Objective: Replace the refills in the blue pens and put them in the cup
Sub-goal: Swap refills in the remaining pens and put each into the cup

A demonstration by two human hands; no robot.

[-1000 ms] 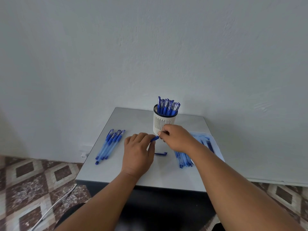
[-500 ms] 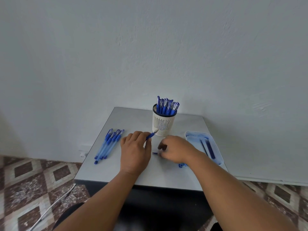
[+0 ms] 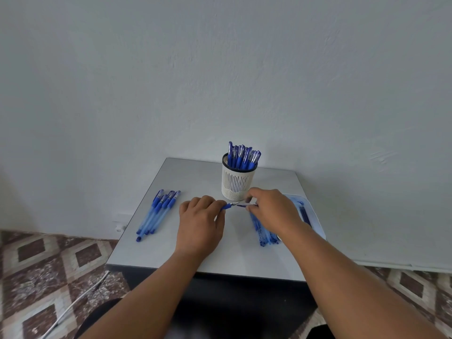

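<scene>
Head view: in the middle of the frame, the left hand point(image 3: 199, 223) grips a blue plastic pen point(image 3: 227, 206) so its tip faces the right hand point(image 3: 271, 211), which pinches a small dark blue cap point(image 3: 242, 205) to fit on. The white slotted cup point(image 3: 236, 183) stands just behind on the grey counter point(image 3: 186, 177), close for dropping pens in.

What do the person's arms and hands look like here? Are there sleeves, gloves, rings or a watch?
Both forearms are bare from the bottom edge of the picture up to the wrists; no sleeve shows. The left hand and the right hand wear no gloves. No ring, watch or bracelet can be seen on the visible fingers and wrists, and no markings show.
</scene>
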